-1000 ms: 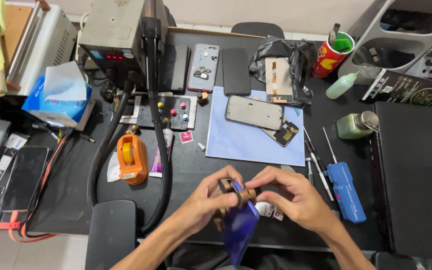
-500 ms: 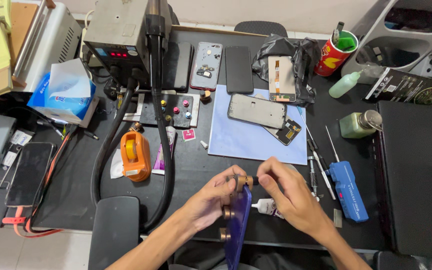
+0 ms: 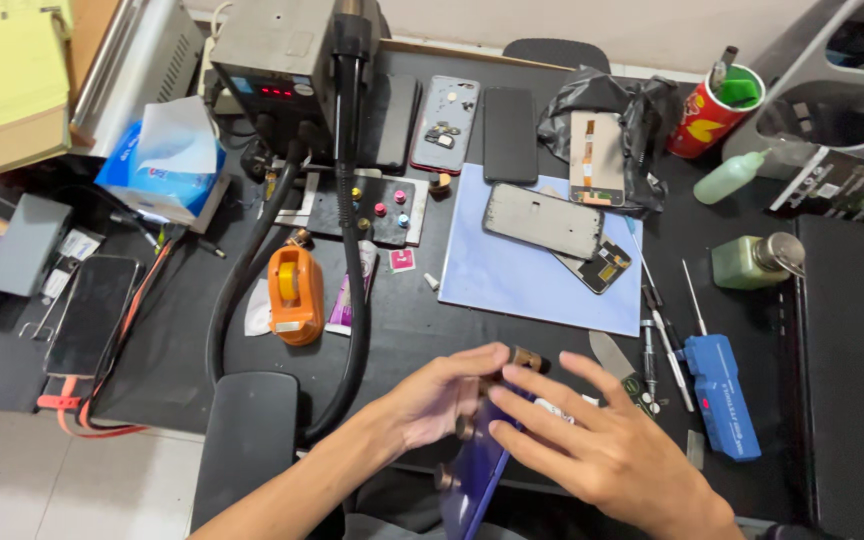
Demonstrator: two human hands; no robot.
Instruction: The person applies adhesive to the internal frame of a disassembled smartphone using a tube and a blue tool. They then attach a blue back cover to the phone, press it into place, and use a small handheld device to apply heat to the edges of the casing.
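from my feed i see both hands low at the near edge of the black table [image 3: 422, 330]. the left hand [image 3: 437, 400] is curled around the upper part of a dark blue phone-like slab [image 3: 477, 470] that stands on edge, tilted toward me, with small brass knobs [image 3: 525, 358] of a clamp showing at its top and along its side; that grip is clenched on the slab. the right hand [image 3: 602, 450] lies open across the slab's other face, fingers [image 3: 527, 415] spread and flat, touching it but not wrapped around; i'd call that grip released, just resting.

just beyond the hands is a light blue mat [image 3: 512, 285] carrying a grey phone frame [image 3: 542, 220] and a small circuit board [image 3: 602, 268]. to the right of the right hand sits a blue box-shaped tool [image 3: 722, 395], with thin screwdrivers [image 3: 652, 320] beside it. left of the mat there is an orange tape dispenser [image 3: 294, 295], and a thick black hose [image 3: 352, 260] curves down from a grey rework station [image 3: 272, 65] at the back. a blue tissue box [image 3: 162, 165] sits at the far left, a green bottle [image 3: 752, 262] at the right, and a red cup [image 3: 712, 115] farther back.
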